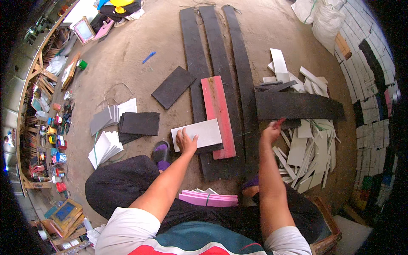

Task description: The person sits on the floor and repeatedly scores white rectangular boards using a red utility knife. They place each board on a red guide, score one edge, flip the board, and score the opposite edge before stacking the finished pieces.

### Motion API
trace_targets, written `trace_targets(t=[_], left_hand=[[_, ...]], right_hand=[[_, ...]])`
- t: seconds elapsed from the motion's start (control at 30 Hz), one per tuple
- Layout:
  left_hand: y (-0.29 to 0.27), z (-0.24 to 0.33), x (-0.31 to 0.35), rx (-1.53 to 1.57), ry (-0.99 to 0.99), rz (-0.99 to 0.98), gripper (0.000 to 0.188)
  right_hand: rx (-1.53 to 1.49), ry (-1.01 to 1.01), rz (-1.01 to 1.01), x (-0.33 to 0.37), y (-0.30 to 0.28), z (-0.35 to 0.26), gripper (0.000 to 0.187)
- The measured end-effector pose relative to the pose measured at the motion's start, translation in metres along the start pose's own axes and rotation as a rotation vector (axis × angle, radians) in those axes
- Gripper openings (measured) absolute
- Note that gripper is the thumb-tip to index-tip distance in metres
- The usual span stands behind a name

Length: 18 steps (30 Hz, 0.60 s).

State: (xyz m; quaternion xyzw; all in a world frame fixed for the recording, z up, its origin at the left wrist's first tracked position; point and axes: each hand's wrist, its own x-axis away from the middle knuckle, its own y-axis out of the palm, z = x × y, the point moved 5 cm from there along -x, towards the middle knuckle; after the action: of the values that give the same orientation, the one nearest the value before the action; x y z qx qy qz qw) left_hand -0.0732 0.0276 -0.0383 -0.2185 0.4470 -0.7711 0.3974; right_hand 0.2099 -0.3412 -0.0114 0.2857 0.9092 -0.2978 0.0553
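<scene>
My left hand lies with fingers spread on a white rectangular sheet, pressing it down. Beneath that sheet, the edge of a black piece shows. The white sheet partly covers a pink-red board, which rests across long black strips on the floor. To the right, my right hand is closed around a small red tool; its exact kind is too small to make out. The tool is near the lower edge of a wide black strip.
White offcuts lie heaped at right. Stacks of black sheets and white sheets sit at left, near a loose black sheet. A blue cutter lies farther off. Tied pink sheets are between my legs.
</scene>
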Motion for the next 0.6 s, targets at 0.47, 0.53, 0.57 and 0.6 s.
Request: trace_targets(t=[0.47, 0.53, 0.57, 0.6], left_hand=[[-0.003, -0.098, -0.024, 0.410, -0.589, -0.099, 0.070], [-0.003, -0.070, -0.033, 0.788, -0.658, -0.311, 0.064], [-0.008, -0.052, -0.037, 0.974, -0.693, -0.413, 0.061], [-0.010, -0.044, -0.042, 1.062, -0.720, -0.438, 0.055]], right_hand=[[0.043, 0.150, -0.905, 0.196, 0.037, -0.043, 0.034], [-0.018, 0.210, -0.923, 0.172, 0.045, -0.018, 0.026], [-0.027, 0.224, -0.932, 0.163, 0.046, -0.018, 0.024], [-0.011, 0.185, -0.905, 0.156, 0.049, -0.018, 0.024]])
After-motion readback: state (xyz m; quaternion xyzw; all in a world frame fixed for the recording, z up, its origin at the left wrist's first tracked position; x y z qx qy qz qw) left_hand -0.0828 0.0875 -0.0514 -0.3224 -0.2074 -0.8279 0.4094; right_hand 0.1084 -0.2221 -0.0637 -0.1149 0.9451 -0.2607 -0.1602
